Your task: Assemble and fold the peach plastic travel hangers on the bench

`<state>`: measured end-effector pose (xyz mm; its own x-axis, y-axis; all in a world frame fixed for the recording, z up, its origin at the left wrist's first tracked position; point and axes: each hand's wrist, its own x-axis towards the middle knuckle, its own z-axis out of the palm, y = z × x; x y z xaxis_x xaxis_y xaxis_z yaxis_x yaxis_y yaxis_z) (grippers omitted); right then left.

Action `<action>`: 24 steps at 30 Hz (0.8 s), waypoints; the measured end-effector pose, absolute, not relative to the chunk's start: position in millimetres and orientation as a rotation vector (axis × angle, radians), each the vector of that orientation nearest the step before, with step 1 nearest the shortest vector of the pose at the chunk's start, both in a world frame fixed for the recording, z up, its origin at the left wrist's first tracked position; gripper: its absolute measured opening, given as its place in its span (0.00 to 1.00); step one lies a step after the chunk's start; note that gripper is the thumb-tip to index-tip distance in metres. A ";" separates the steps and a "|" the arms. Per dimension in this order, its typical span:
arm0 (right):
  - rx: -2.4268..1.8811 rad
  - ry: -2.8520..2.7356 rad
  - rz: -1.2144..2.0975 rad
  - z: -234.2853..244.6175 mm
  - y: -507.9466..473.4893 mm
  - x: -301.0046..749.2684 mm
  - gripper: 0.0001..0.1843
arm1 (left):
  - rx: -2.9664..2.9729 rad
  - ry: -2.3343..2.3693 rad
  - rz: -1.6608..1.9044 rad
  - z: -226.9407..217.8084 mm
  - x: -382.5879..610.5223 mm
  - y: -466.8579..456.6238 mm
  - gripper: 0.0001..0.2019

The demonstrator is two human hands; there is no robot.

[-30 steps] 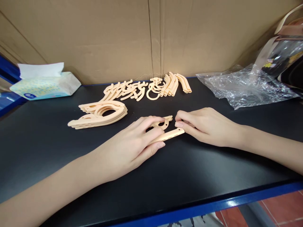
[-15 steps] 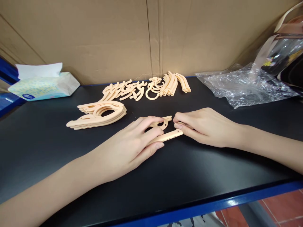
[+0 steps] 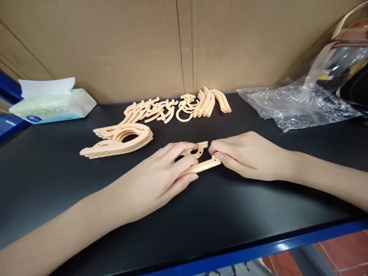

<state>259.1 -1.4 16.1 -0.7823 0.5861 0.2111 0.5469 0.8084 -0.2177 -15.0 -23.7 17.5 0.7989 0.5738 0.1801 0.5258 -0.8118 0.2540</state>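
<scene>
My left hand (image 3: 161, 176) lies on the black table (image 3: 57, 191) with its fingers closed round a peach plastic hanger arm (image 3: 204, 165), which sticks out to the right. A peach hook piece (image 3: 199, 148) shows just behind its fingertips. My right hand (image 3: 247, 153) rests opposite, fingers curled together, its fingertips pressing on the free end of the arm. Whether a second small part sits inside those fingers is hidden.
A stack of assembled peach hangers (image 3: 120, 140) lies to the left. Loose hooks (image 3: 155, 109) and arm pieces (image 3: 211, 101) sit at the back by the cardboard wall (image 3: 129, 46). A tissue pack (image 3: 51, 105) is far left, crumpled clear plastic (image 3: 296, 105) far right.
My right hand's fingertips have crept a little to the left and closed onto the end of the arm. My left hand has hardly moved.
</scene>
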 end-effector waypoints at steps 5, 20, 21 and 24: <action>-0.931 -2.736 0.241 16.9 -1.9 258.0 0.15 | 2.811 0.834 0.326 19.8 -16.0 -22.0 0.15; -1.039 -2.786 0.176 18.6 -5.2 253.5 0.13 | 2.936 0.824 0.319 18.9 -11.6 -21.7 0.13; -1.030 -2.786 0.165 18.3 -5.0 253.7 0.13 | 2.948 0.824 0.318 18.5 -11.7 -22.3 0.13; -1.000 -2.792 0.136 17.8 -4.7 254.7 0.12 | 2.972 0.828 0.318 17.7 -13.0 -23.6 0.13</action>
<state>254.7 -4.7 17.8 -0.7598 0.6368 0.1309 0.6211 0.7706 -0.1431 -13.0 -23.6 17.7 0.8367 0.5152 0.1859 0.5070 -0.8569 0.0928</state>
